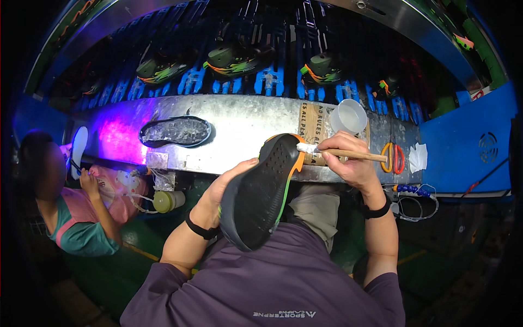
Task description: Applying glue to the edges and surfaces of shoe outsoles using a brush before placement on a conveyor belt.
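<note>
My left hand [213,197] is closed around a dark shoe [253,191], held tilted with its black underside facing up. Bright green trim runs along one side, and orange material shows around its far end. In my right hand [351,162] is a brush [371,156] with a wooden handle. Its white tip meets the shoe's edge at the orange end, on the right. On the metal bench [239,117], left of the shoe, lies a dark-rimmed shoe sole [177,131] with its greyish, shiny inside upward. A translucent plastic cup [348,116] stands just beyond my right hand.
Scissors [399,159] with orange and red handles and white paper [418,157] lie at the right. Behind the bench, several dark shoes [234,59] sit on a rack with blue holders [269,80]. At left a co-worker [87,212] holds a pale sole [79,150], near a green-lidded container [168,201].
</note>
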`<state>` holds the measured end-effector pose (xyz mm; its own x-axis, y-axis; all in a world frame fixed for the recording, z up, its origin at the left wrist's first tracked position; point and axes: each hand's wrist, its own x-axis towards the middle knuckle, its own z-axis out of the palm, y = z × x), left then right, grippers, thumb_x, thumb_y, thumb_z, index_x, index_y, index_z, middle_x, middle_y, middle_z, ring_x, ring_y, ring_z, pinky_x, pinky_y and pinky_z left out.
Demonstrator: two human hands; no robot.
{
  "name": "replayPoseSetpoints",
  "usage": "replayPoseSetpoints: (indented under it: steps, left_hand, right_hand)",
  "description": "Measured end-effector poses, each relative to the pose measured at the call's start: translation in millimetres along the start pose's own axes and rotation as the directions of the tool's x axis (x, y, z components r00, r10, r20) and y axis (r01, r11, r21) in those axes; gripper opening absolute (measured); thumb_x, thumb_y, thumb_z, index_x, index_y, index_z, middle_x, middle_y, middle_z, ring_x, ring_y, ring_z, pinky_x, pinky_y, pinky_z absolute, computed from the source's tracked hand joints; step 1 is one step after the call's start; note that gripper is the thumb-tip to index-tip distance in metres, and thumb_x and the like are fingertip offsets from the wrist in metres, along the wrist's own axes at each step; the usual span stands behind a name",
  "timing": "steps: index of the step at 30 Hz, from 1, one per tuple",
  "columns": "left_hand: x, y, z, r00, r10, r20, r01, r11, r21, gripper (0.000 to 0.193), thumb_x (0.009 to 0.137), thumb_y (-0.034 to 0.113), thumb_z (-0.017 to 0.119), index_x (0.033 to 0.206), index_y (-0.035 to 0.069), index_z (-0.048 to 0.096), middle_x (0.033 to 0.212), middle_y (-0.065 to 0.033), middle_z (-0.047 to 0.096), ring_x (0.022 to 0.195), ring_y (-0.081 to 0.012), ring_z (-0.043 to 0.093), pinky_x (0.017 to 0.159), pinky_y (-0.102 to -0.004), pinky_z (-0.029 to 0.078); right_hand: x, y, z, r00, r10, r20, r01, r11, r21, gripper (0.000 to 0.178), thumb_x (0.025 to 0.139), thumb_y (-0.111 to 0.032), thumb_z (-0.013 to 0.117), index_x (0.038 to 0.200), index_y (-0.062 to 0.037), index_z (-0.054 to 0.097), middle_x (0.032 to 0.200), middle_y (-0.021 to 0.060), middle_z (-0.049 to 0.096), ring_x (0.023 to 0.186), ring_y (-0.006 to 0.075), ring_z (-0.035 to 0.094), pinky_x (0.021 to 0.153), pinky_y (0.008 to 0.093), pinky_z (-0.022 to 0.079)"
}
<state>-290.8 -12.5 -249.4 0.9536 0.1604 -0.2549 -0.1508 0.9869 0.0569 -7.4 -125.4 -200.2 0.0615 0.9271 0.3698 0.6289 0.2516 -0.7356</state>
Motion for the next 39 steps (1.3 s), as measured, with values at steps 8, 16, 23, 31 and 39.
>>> replayPoseSetpoints:
  steps: [8, 16, 23, 31, 39]
  left_hand:
    - [16, -6, 21, 0.984, 0.15, 0.094, -0.176, 0.772, 0.611, 0.08, 0.1, 0.018, 0.057, 0.163, 0.01, 0.008, 0.138, -0.0131, 0.056, 0.116, -0.0129, 0.061, 0.091, -0.0281, 0.053]
    - [9, -1, 0, 0.985, 0.159, 0.064, -0.153, 0.647, 0.747, 0.092, 0.09, 0.026, 0.073, 0.159, 0.0, 0.018, 0.151, -0.0143, 0.043, 0.135, -0.0219, 0.048, 0.111, -0.0361, 0.039]
    - [-8, -8, -1, 0.981, 0.119, 0.152, -0.193, 0.638, 0.746, 0.101, 0.087, 0.026, 0.075, 0.161, 0.001, 0.01, 0.155, -0.0152, 0.036, 0.139, -0.023, 0.04, 0.115, -0.0375, 0.032]
    - [-19, -23, -4, 0.971, 0.104, 0.213, -0.227, 0.672, 0.705, 0.118, 0.08, 0.021, 0.076, 0.16, 0.003, -0.009, 0.168, -0.0155, 0.006, 0.155, -0.0264, 0.01, 0.123, -0.0383, 0.011]
    - [-12, -16, 5, 0.965, 0.121, 0.232, -0.258, 0.594, 0.762, 0.118, 0.079, 0.016, 0.074, 0.16, 0.003, -0.011, 0.168, -0.0159, 0.007, 0.154, -0.0278, 0.014, 0.123, -0.0395, 0.014]
  right_hand:
    - [-14, -16, 12, 0.978, 0.191, -0.079, -0.175, 0.969, 0.173, 0.01, 0.084, -0.004, 0.068, 0.092, 0.001, 0.071, 0.082, 0.0068, 0.069, 0.073, 0.0135, 0.061, 0.067, 0.0273, 0.047]
    - [-10, 49, -25, 0.831, 0.27, -0.487, -0.35, 0.933, -0.08, 0.009, 0.089, -0.008, 0.067, 0.095, -0.0027, 0.071, 0.081, 0.0078, 0.068, 0.07, 0.0131, 0.062, 0.064, 0.0279, 0.048]
    - [-15, 58, -31, 0.826, 0.285, -0.486, -0.47, 0.824, -0.316, 0.011, 0.087, -0.013, 0.068, 0.089, -0.0024, 0.07, 0.07, 0.0136, 0.064, 0.059, 0.0206, 0.061, 0.058, 0.0332, 0.047]
    - [-20, 29, -21, 0.773, 0.371, -0.515, -0.454, 0.89, -0.038, 0.011, 0.09, -0.01, 0.067, 0.095, -0.0008, 0.071, 0.077, 0.0054, 0.069, 0.069, 0.011, 0.061, 0.064, 0.0274, 0.047]
    - [-7, -27, 12, 0.982, 0.104, -0.155, -0.09, 0.991, 0.098, 0.011, 0.081, -0.003, 0.07, 0.091, 0.0011, 0.072, 0.083, 0.0084, 0.07, 0.076, 0.0181, 0.062, 0.07, 0.0302, 0.048]
